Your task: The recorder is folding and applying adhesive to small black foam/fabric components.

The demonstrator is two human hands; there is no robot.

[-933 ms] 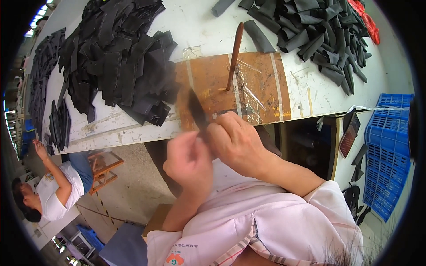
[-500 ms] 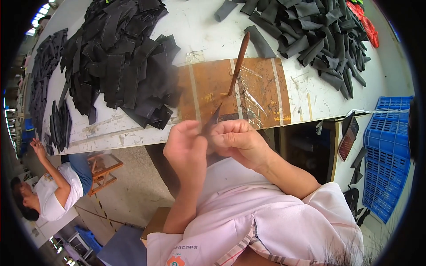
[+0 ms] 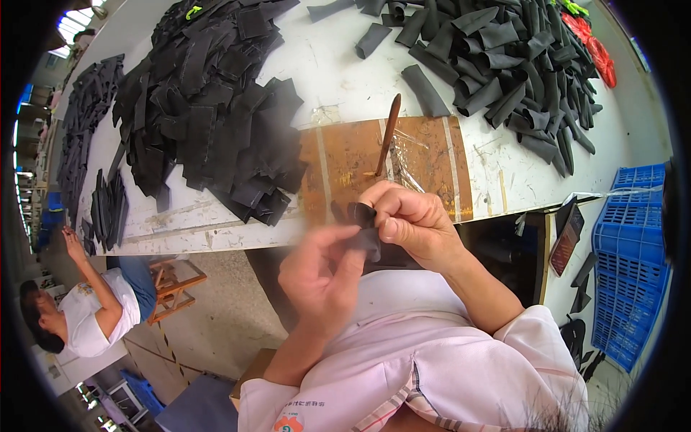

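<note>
Close to my body, just in front of the table edge, I hold a small black fabric piece (image 3: 370,245) whose upper end curls open like a tube. My right hand (image 3: 421,229) pinches it between thumb and fingers. The thumb and forefinger of my left hand (image 3: 320,270), smeared by motion, close on its other side. Beyond my hands a brown pointed stick (image 3: 389,133) stands up from a brown board (image 3: 345,155) taped to the table.
A large pile of flat black fabric strips (image 3: 209,122) covers the table's left. Rolled dark grey fabric tubes (image 3: 504,68) are heaped at the far right, near a red plastic bag (image 3: 599,57). Blue crates (image 3: 630,259) stand right. At far left sits another person (image 3: 93,309).
The fabric piece has turned from a pointed, folded shape to an opened tube end. My left hand has shifted right and down; my right hand has moved slightly right. The view has tilted a little.
</note>
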